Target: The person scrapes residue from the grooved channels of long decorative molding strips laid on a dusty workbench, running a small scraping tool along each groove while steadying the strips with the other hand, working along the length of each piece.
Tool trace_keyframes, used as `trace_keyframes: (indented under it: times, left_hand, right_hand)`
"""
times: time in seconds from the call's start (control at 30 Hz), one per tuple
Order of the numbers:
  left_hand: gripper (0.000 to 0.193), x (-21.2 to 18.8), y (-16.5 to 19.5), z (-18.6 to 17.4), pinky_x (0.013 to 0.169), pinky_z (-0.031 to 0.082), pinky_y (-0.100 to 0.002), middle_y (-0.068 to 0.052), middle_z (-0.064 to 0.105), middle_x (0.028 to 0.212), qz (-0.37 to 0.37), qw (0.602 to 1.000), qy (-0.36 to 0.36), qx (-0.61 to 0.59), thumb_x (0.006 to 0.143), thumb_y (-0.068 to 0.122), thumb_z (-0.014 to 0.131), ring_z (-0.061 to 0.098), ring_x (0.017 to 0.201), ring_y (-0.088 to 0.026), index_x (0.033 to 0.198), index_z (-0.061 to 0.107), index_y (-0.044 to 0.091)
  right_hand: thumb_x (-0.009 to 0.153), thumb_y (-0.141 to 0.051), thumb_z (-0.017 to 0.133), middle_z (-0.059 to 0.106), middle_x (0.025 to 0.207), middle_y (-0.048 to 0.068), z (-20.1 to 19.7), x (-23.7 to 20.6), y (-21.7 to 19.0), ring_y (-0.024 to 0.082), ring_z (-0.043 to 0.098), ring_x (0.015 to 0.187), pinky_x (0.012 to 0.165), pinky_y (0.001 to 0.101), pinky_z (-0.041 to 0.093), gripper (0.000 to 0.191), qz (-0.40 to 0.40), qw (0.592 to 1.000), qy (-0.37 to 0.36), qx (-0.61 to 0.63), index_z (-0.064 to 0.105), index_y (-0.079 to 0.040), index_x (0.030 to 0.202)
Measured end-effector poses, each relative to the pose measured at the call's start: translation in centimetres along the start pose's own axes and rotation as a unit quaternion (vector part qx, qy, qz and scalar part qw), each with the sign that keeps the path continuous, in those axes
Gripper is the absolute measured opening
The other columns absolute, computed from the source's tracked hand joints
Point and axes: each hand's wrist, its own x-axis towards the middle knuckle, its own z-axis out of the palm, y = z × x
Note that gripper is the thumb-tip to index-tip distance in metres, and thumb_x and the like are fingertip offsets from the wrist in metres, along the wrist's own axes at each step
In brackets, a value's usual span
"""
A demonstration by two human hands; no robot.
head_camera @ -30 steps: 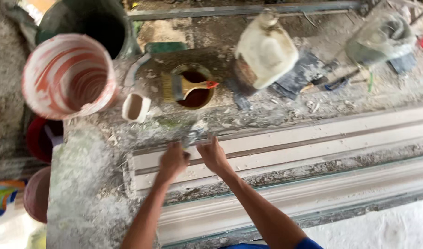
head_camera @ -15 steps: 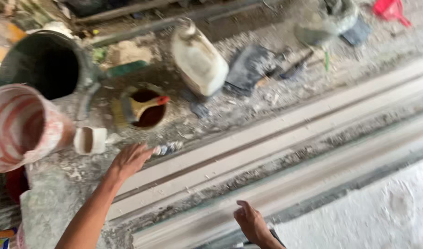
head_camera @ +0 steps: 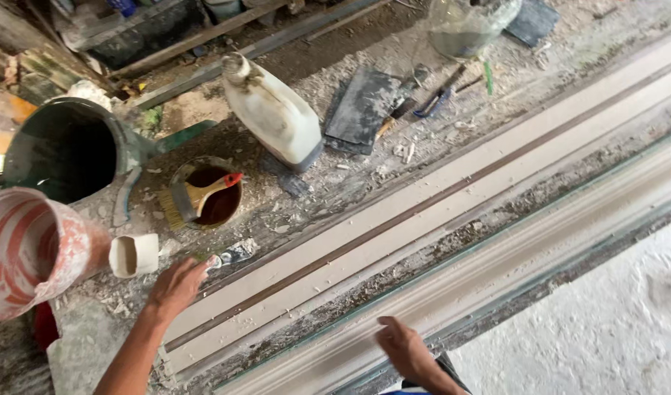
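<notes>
My left hand [head_camera: 176,287] rests palm down at the left end of a long pale moulding strip [head_camera: 452,192] with a dark groove; a small flat metal piece [head_camera: 231,256] lies at its fingertips. Whether the fingers pinch it I cannot tell. My right hand [head_camera: 400,344] hovers with fingers apart over the near moulding [head_camera: 540,245], holding nothing. Just beyond the left hand stand a small white cup [head_camera: 133,254] and a round tin of brown liquid [head_camera: 207,196] with a brush [head_camera: 196,197] lying in it.
A red-and-white bucket [head_camera: 30,252] and a dark green bucket [head_camera: 66,150] stand at the left. A white plastic jug [head_camera: 273,110] lies on the dusty bench, beside a dark trowel [head_camera: 365,108]. White plaster-covered floor [head_camera: 606,329] is at the lower right.
My hands, close together on the strip's left end a second ago, have parted: the right one has moved down to the near moulding. The view has swung to the right.
</notes>
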Motion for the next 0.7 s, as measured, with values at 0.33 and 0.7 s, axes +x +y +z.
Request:
trace_keyframes:
  times: [0.33, 0.7]
  left_hand:
    - [0.028, 15.0, 15.6, -0.8, 0.070, 0.059, -0.036, -0.011, 0.064, 0.102, 0.111, 0.993, -0.036, 0.028, 0.105, 0.015, 0.051, 0.065, 0.088, -0.021, 0.128, 0.066, 0.011]
    - [0.036, 7.3, 10.4, -1.6, 0.070, 0.060, -0.039, -0.009, 0.069, 0.105, 0.030, 0.998, -0.055, -0.003, 0.104, 0.024, 0.053, 0.068, 0.088, -0.023, 0.139, 0.060, 0.026]
  right_hand:
    - [0.093, -0.029, 0.067, 0.076, 0.081, 0.015, -1.0, -2.2, 1.4, 0.026, 0.075, 0.072, 0.068, 0.0371, 0.059, 0.038, -0.012, 0.996, 0.077, -0.042, 0.065, -0.005, 0.123]
    - [0.093, -0.030, 0.067, 0.078, 0.087, 0.015, -2.5, -1.3, 2.3, 0.025, 0.077, 0.078, 0.071, 0.0384, 0.061, 0.039, -0.026, 0.993, 0.101, -0.056, 0.065, -0.006, 0.123]
